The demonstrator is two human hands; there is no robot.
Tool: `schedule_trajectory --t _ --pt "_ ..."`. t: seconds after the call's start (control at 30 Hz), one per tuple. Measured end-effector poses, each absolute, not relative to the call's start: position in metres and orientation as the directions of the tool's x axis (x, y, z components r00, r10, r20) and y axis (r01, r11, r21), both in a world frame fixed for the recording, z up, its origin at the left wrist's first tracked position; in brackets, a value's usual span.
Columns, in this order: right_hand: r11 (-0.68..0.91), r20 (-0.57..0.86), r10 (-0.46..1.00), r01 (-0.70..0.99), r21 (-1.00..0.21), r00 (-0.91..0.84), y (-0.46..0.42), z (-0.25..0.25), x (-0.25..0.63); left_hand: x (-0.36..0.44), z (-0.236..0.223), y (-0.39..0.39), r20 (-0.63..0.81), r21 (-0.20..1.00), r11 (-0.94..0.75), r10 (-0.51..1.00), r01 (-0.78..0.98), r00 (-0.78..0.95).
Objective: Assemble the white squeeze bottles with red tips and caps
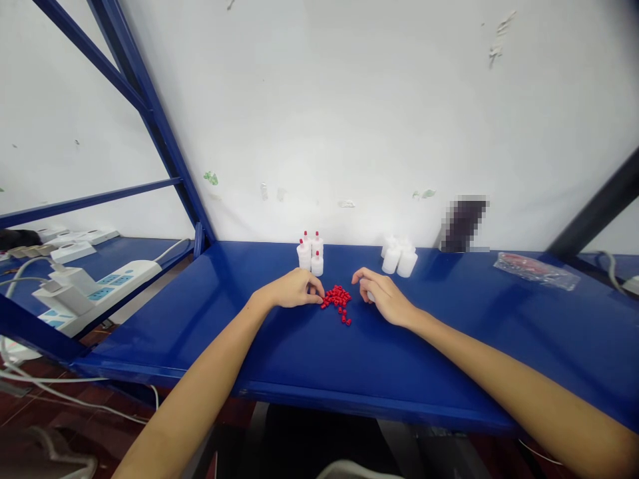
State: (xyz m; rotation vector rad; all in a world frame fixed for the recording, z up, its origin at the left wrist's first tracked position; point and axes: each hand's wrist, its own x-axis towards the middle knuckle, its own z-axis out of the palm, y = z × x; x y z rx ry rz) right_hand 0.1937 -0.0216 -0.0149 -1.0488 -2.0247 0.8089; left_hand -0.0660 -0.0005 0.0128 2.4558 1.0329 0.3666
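At the left edge of a loose pile of small red caps (337, 295), my left hand (295, 288) pinches a cap between thumb and finger. To the right of the pile, my right hand (383, 295) hovers low over the blue table with its fingers curled. A small white piece (371, 297) shows in its grip; its kind is mostly hidden. Behind my left hand stand several white bottles with red-tipped spouts (316, 265). Farther right is a group of white bottles (399, 258) without visible red tips.
A clear plastic bag (536, 271) with red contents lies at the right of the blue table (309, 352). A dark blurred rectangle (464, 225) leans on the wall. Power strips (107, 289) with plugs and cables are to the left, beside a blue metal frame (164, 143).
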Motion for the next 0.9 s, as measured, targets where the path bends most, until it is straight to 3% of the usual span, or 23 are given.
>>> schedule_trajectory --t 0.2,0.3,0.4,0.53,0.63,0.8,0.9 --pt "0.474 0.299 0.82 0.287 -0.832 -0.488 -0.024 -0.013 0.192 -0.06 0.014 -0.003 0.363 0.503 -0.645 0.762 0.576 0.537" --pt "0.479 0.347 0.828 0.233 -0.846 -0.44 -0.021 -0.009 0.196 -0.058 0.011 -0.003 0.439 0.512 -0.656 0.755 0.555 0.487" --pt "0.564 0.516 0.82 0.197 -0.802 -0.247 -0.006 -0.001 0.212 -0.057 0.007 -0.001 0.479 0.499 -0.664 0.747 0.557 0.461" --pt "0.637 0.683 0.709 0.258 -0.727 0.175 0.029 0.008 0.25 -0.055 0.002 0.001 0.531 0.458 -0.673 0.731 0.581 0.429" --pt "0.641 0.664 0.68 0.189 -0.744 0.309 0.05 0.01 0.273 -0.054 0.0 0.003 0.54 0.408 -0.68 0.718 0.609 0.44" --pt "0.589 0.557 0.777 -0.025 -0.808 0.292 0.055 0.018 0.286 -0.054 0.0 0.003 0.533 0.369 -0.684 0.71 0.629 0.46" --pt "0.594 0.573 0.762 0.028 -0.804 0.3 0.051 0.022 0.288 -0.053 0.001 0.002 0.529 0.362 -0.677 0.715 0.641 0.457"
